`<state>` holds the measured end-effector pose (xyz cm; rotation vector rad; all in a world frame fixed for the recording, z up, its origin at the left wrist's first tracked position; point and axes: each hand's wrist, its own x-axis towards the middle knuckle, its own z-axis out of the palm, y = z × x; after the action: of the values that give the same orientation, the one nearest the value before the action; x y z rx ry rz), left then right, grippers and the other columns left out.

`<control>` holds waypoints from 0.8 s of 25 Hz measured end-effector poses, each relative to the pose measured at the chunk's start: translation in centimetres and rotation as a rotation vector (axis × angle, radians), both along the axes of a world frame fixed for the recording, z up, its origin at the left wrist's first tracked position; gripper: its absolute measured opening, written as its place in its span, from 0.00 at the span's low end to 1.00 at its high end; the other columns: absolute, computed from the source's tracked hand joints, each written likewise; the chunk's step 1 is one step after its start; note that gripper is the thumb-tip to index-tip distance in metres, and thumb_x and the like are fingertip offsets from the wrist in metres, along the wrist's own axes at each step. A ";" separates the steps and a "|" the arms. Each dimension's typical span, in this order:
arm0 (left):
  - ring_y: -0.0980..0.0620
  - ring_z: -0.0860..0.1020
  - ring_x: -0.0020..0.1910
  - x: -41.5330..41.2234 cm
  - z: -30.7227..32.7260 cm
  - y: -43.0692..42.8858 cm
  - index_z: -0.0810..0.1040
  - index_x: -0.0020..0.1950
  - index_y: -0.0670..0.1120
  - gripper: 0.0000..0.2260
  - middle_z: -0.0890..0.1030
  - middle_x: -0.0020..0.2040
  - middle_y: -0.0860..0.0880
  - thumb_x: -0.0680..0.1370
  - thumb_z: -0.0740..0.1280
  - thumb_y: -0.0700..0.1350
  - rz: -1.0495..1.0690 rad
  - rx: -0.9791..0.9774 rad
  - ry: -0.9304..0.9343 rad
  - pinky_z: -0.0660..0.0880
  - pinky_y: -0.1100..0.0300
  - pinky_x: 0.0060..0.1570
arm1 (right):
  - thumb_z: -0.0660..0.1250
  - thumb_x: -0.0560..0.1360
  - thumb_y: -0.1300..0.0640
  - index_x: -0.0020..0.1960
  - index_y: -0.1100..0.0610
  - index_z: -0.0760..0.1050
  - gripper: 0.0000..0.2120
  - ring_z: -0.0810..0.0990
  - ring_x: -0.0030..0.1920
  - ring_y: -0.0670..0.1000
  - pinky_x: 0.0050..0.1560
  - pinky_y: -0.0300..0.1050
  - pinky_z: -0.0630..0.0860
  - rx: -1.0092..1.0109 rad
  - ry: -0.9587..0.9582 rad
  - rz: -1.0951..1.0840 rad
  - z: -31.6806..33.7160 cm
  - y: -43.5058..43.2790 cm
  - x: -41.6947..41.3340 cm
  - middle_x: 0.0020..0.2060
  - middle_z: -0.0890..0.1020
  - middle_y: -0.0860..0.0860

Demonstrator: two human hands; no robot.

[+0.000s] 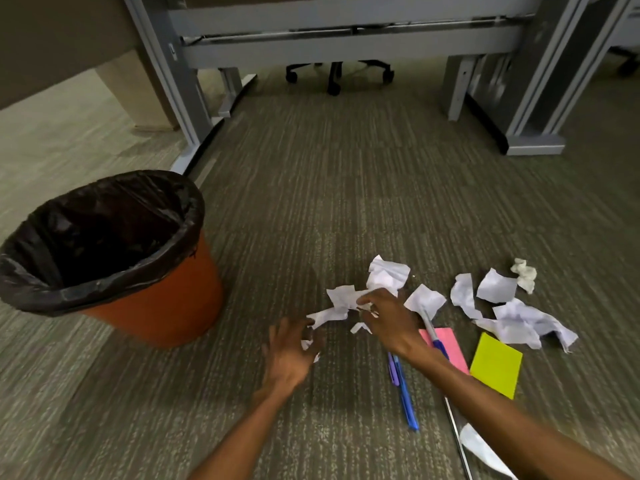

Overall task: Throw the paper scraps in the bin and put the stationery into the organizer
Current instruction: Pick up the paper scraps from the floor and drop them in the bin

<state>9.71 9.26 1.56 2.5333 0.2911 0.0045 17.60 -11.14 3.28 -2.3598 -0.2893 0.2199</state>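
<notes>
White paper scraps [388, 273] lie crumpled on the carpet, with more scraps [512, 320] to the right. My right hand [388, 318] pinches a white scrap [341, 297] between thumb and fingers. My left hand [289, 351] curls over small scraps [308, 344] on the floor, fingers closing around them. An orange bin [152, 306] with a black liner stands at the left. A blue pen [405, 396] and a purple pen [393, 370] lie below my right wrist. Another pen [431, 330] rests on a pink sticky pad [450, 344]. A yellow sticky pad [497, 365] sits beside it.
Grey desk legs [187, 98] and a partition foot [533, 143] stand at the back, with an office chair base [334, 76] between them. A thin metal ruler [459, 441] and a paper piece [481, 448] lie at the lower right. No organizer is in view.
</notes>
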 end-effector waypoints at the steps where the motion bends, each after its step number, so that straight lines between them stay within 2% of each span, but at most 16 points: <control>1: 0.50 0.70 0.62 -0.6 -0.9 -0.1 0.76 0.64 0.56 0.18 0.75 0.59 0.55 0.76 0.68 0.57 0.002 0.011 0.030 0.69 0.50 0.61 | 0.62 0.79 0.55 0.58 0.50 0.79 0.10 0.77 0.56 0.53 0.55 0.52 0.76 -0.111 -0.076 0.059 -1.3 -0.2 -0.2 0.57 0.78 0.50; 6: 0.50 0.67 0.63 -1.9 -3.2 -0.9 0.75 0.67 0.56 0.20 0.72 0.63 0.55 0.76 0.67 0.58 -0.052 0.090 0.086 0.67 0.51 0.62 | 0.65 0.77 0.60 0.61 0.51 0.78 0.14 0.76 0.59 0.55 0.58 0.52 0.74 -0.456 -0.345 0.172 -5.4 -0.7 -1.2 0.59 0.80 0.51; 8: 0.48 0.69 0.61 -1.8 -3.7 -1.1 0.77 0.66 0.52 0.17 0.73 0.64 0.52 0.78 0.67 0.53 -0.100 0.099 0.020 0.68 0.53 0.61 | 0.65 0.76 0.62 0.62 0.51 0.77 0.15 0.75 0.61 0.56 0.59 0.52 0.74 -0.509 -0.409 0.184 -6.0 -1.0 -1.5 0.60 0.80 0.50; 11: 0.47 0.72 0.56 -1.3 -3.9 -1.2 0.81 0.58 0.47 0.09 0.76 0.58 0.48 0.79 0.66 0.43 -0.098 0.017 -0.042 0.69 0.56 0.56 | 0.64 0.77 0.61 0.62 0.50 0.77 0.15 0.73 0.65 0.55 0.63 0.52 0.71 -0.552 -0.457 0.200 -6.6 -1.2 -2.1 0.60 0.80 0.49; 13: 0.47 0.73 0.54 -1.0 -3.9 -1.2 0.81 0.55 0.45 0.08 0.77 0.54 0.47 0.80 0.64 0.40 -0.096 -0.015 -0.044 0.70 0.55 0.54 | 0.64 0.77 0.62 0.61 0.50 0.78 0.15 0.73 0.64 0.55 0.65 0.52 0.70 -0.553 -0.486 0.222 -6.6 -1.2 -2.5 0.58 0.81 0.49; 14: 0.47 0.74 0.52 -1.0 -4.0 -1.2 0.80 0.55 0.45 0.08 0.77 0.52 0.47 0.80 0.63 0.39 -0.090 -0.044 -0.054 0.70 0.53 0.52 | 0.65 0.76 0.63 0.60 0.51 0.79 0.15 0.75 0.62 0.54 0.63 0.51 0.71 -0.477 -0.488 0.207 -6.4 -1.1 -2.6 0.56 0.81 0.50; 16: 0.49 0.74 0.50 -0.8 -4.0 -1.0 0.80 0.55 0.46 0.08 0.76 0.51 0.48 0.80 0.62 0.39 -0.040 -0.119 -0.092 0.71 0.53 0.51 | 0.63 0.77 0.64 0.59 0.51 0.79 0.15 0.76 0.55 0.51 0.55 0.47 0.74 -0.180 -0.388 0.096 -5.5 -0.6 -2.8 0.53 0.80 0.49; 18: 0.55 0.74 0.46 -0.1 -4.0 -1.0 0.79 0.52 0.48 0.09 0.75 0.48 0.50 0.81 0.59 0.41 0.061 -0.184 -0.116 0.71 0.63 0.46 | 0.58 0.79 0.62 0.53 0.51 0.80 0.14 0.77 0.50 0.47 0.48 0.42 0.74 0.146 -0.195 -0.113 -4.3 -0.5 -2.2 0.49 0.78 0.49; 20: 0.62 0.73 0.42 1.0 -3.7 -1.0 0.78 0.47 0.51 0.11 0.77 0.46 0.52 0.81 0.56 0.42 0.159 -0.217 -0.097 0.66 0.69 0.38 | 0.56 0.77 0.59 0.45 0.55 0.78 0.12 0.82 0.40 0.47 0.39 0.43 0.77 0.521 0.026 -0.398 -3.1 -0.7 -0.7 0.43 0.81 0.55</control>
<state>10.69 8.29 -2.17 2.2813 0.4290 0.1491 16.87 -11.87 0.16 -1.8452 0.1294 -0.0182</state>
